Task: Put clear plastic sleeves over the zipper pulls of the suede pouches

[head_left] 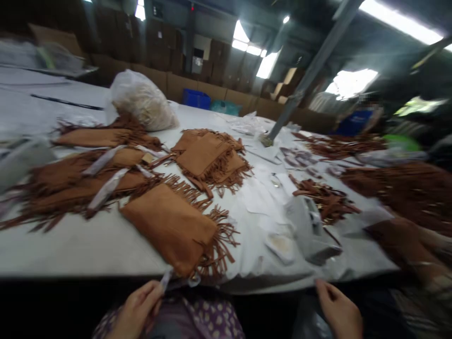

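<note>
A brown fringed suede-like bag [169, 223] lies flat at the table's front edge, its fringe spread to the right. Just below its near corner, my left hand [139, 306] is closed, pinching a small whitish wrapped strip [166, 278]. A metal ring [194, 279] shows by that corner. My right hand [339, 308] is by the table edge to the right, fingers apart and slightly curled, somewhat blurred. Clear plastic [314, 322] shows below and left of it; whether they touch I cannot tell. Beyond the near bag is a stack of similar bags [206, 153].
More fringed bags with white-wrapped straps [81, 181] lie left. A stuffed plastic sack [141, 101] stands behind them. Right are a white box [307, 230], brown tasselled pieces [326, 200] and a large brown pile [406, 193]. A metal post [310, 70] rises from the table. Another person's arm [420, 249] reaches in at right.
</note>
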Action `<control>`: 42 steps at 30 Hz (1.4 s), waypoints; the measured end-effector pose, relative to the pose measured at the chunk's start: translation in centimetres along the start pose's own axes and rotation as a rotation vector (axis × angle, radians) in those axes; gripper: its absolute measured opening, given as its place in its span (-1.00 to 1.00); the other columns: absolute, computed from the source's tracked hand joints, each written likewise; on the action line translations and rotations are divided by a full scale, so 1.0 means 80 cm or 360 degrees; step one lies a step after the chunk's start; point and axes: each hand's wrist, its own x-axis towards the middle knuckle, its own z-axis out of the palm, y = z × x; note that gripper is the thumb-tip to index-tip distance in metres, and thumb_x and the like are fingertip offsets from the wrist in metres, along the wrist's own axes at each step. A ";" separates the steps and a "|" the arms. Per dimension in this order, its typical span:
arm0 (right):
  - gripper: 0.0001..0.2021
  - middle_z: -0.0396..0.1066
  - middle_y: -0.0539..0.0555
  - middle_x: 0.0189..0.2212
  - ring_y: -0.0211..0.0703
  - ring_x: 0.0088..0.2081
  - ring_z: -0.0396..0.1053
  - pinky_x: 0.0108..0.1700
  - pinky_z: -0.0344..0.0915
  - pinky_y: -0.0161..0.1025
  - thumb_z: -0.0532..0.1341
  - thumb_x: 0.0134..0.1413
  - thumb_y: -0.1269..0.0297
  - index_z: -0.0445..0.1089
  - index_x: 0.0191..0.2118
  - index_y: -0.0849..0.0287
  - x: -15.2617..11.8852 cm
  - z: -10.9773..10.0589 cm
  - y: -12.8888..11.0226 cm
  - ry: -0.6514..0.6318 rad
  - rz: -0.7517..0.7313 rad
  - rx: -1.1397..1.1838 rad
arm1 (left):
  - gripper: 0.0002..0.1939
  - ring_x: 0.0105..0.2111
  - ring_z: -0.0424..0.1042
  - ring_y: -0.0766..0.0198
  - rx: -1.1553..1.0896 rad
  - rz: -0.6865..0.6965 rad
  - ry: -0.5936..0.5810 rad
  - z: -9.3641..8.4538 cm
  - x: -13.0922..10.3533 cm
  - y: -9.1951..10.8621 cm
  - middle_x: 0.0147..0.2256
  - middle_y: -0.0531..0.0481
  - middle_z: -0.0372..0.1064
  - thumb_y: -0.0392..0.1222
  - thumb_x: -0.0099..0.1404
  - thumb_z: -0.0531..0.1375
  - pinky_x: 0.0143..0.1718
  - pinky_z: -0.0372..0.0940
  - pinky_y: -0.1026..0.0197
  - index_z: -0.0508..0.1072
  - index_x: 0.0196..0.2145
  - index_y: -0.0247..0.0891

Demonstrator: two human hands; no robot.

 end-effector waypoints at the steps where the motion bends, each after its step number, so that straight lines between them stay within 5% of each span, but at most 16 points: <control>1: -0.61 0.50 0.22 -0.55 0.25 -0.41 0.42 -0.42 0.26 -0.06 0.18 -0.47 -0.13 0.50 -0.57 0.06 -0.015 0.013 -0.011 -0.0096 -0.0037 -0.0019 | -0.45 -0.74 0.00 0.46 0.0053 0.0045 -0.0092 -0.001 0.003 -0.001 -0.70 0.19 0.04 0.35 -0.01 0.22 -0.72 -0.08 0.36 0.24 -0.60 -0.23; 5: -0.59 0.54 0.11 -0.42 0.12 -0.34 0.46 -0.33 0.36 -0.17 0.25 -0.40 -0.18 0.52 -0.48 0.04 -0.117 0.061 -0.088 -0.0679 -0.0478 0.0330 | -0.49 -0.68 0.02 0.42 0.0334 0.0223 -0.0002 -0.005 0.009 0.004 -0.67 0.19 0.03 0.31 0.16 0.07 -0.65 -0.06 0.34 0.20 -0.57 -0.21; 8: -0.68 0.51 0.07 -0.45 -0.07 -0.37 0.43 -0.28 0.34 -0.28 0.19 -0.03 -0.04 0.49 -0.44 0.11 -0.208 0.078 -0.156 -0.1271 -0.1035 0.0658 | -0.55 -0.57 0.12 0.36 0.0551 0.0401 0.0072 -0.006 0.001 0.010 -0.61 0.14 0.08 0.19 0.26 0.02 -0.52 0.04 0.34 0.25 -0.55 -0.22; 12: -0.69 0.47 0.04 -0.48 -0.15 -0.41 0.39 -0.32 0.28 -0.34 0.13 0.12 0.08 0.46 -0.45 0.18 -0.279 0.099 -0.217 -0.1623 -0.1273 0.0741 | -0.68 -0.48 0.25 0.30 0.0735 0.0556 0.0093 -0.007 -0.010 0.012 -0.52 0.09 0.26 0.01 0.34 -0.01 -0.43 0.09 0.32 0.36 -0.42 -0.22; 16: -0.68 0.47 0.04 -0.52 -0.15 -0.43 0.38 -0.37 0.23 -0.34 0.12 0.13 0.13 0.48 -0.47 0.22 -0.300 0.124 -0.238 -0.1663 -0.1294 0.0718 | -0.75 -0.39 0.39 0.23 0.0842 0.0631 0.0068 -0.010 -0.012 0.015 -0.39 0.01 0.44 -0.12 0.36 -0.04 -0.32 0.14 0.29 0.40 -0.33 -0.18; 26: -0.63 0.45 0.05 -0.65 -0.15 -0.56 0.35 -0.49 0.12 -0.34 0.16 0.07 0.11 0.47 -0.62 0.19 -0.319 0.159 -0.233 -0.1270 -0.1201 0.0465 | -0.74 -0.32 0.43 0.13 0.0937 0.0744 0.0095 -0.013 -0.012 0.006 -0.36 -0.08 0.46 -0.18 0.37 -0.08 -0.26 0.17 0.21 0.38 -0.29 -0.17; 42: -0.53 0.24 -0.05 -0.73 -0.32 -0.70 0.17 -0.68 0.11 -0.40 0.29 -0.21 -0.14 0.44 -0.51 0.29 -0.331 0.173 -0.220 -0.1726 -0.0251 0.0998 | -0.71 -0.41 0.41 0.21 0.0923 0.0634 0.0063 -0.011 -0.012 0.012 -0.43 -0.03 0.44 -0.14 0.40 -0.12 -0.35 0.14 0.25 0.32 -0.38 -0.20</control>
